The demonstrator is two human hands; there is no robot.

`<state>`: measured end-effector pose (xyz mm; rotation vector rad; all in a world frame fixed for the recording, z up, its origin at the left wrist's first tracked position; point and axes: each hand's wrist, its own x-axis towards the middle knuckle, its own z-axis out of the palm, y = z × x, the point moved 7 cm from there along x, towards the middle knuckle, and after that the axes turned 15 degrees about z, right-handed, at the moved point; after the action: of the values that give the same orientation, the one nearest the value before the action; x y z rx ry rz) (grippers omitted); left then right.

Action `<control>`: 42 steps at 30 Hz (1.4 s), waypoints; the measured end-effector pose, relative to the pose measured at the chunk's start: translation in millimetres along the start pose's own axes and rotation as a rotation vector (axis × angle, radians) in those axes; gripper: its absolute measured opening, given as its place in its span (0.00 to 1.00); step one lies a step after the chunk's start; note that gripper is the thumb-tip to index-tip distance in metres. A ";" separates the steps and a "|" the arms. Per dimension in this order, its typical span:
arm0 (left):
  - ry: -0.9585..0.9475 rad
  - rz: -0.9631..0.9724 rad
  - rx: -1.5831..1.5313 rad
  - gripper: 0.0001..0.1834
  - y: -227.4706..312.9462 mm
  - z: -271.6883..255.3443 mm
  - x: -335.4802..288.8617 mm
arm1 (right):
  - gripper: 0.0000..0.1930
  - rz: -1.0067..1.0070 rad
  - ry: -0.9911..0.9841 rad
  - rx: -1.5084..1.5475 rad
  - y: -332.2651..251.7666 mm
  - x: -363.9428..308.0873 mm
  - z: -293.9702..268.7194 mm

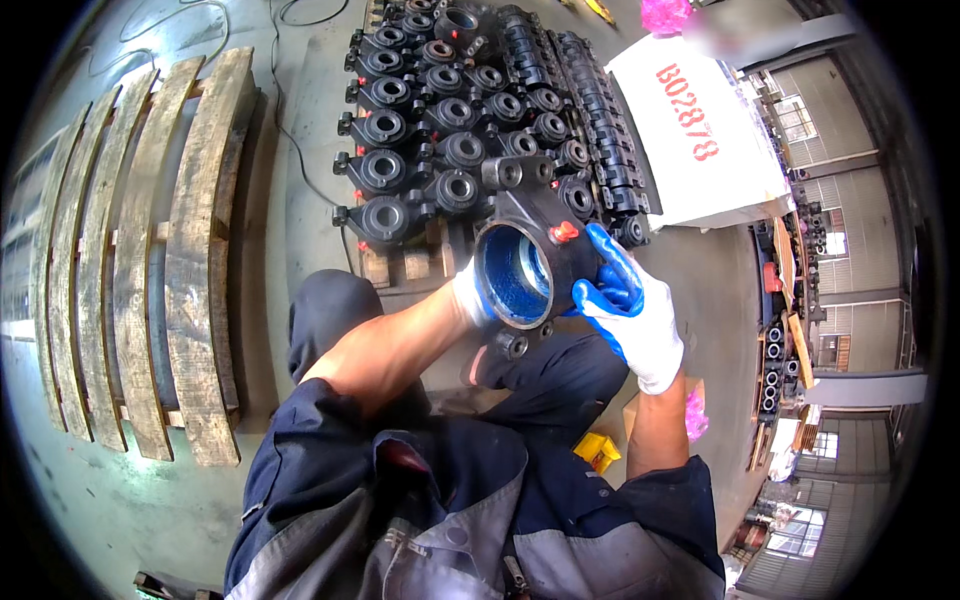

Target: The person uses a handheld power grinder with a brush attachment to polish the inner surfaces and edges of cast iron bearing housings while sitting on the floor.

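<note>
Black housing point(532, 213), blue-bored, held up before rows of similar castings point(458, 150): left hand point(468, 294) gripping its side, right hand point(642, 318) fingers spread beside its red plug point(564, 232); step, seemingly, handling or checking; next move calls for steady support.

The right hand point(635, 315) wears a white work glove point(658, 330) with glossy blue coating over fingers and palm; a white cuff point(467, 296) shows at the left hand point(479, 302). The navy work jacket point(390, 520) has short sleeves point(674, 505), grey lower panels point(455, 545), and a metallic zipper pull point(515, 572). The trousers point(555, 380) are dark navy.
</note>
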<state>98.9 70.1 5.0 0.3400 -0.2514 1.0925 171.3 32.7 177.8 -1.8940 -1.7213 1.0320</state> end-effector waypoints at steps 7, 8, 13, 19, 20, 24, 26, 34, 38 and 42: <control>-0.076 -0.051 -0.182 0.28 -1.9 -3.8 -2.2 | 0.32 -0.219 0.164 -0.246 -35.0 -16.8 9.8; -0.021 -0.072 -0.219 0.29 -3.7 1.4 -1.4 | 0.31 -0.211 0.181 -0.267 -36.3 -18.3 8.2; 0.062 -0.102 -0.474 0.33 -10.2 9.2 -0.7 | 0.31 -0.200 0.197 -0.324 -37.0 -12.8 9.2; -0.077 0.185 0.371 0.28 11.1 10.8 -1.1 | 0.32 -0.081 0.122 -0.170 -20.2 -8.3 8.8; -0.064 0.137 0.228 0.28 8.5 9.5 -0.8 | 0.32 -0.084 0.113 -0.101 -14.5 -5.9 7.9; -0.047 -0.049 -0.599 0.29 5.5 16.0 -1.1 | 0.32 -0.054 0.042 0.135 1.8 2.7 7.6; 0.053 -0.097 -0.686 0.31 4.5 9.0 -3.3 | 0.33 -0.042 0.026 0.188 10.5 7.5 7.7; 0.106 -0.004 -0.633 0.30 16.0 5.7 1.0 | 0.29 -0.028 -0.064 0.451 44.4 23.8 11.0; 0.166 0.056 -0.524 0.27 25.1 13.2 6.7 | 0.27 -0.044 -0.079 0.479 57.9 32.3 11.9; 0.118 0.103 -0.569 0.28 23.5 2.2 10.4 | 0.27 -0.008 -0.083 0.487 60.5 36.7 14.8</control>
<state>82.3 87.6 14.2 -0.2467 -0.4635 1.0884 201.4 54.4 115.8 -1.5488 -1.3540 1.3922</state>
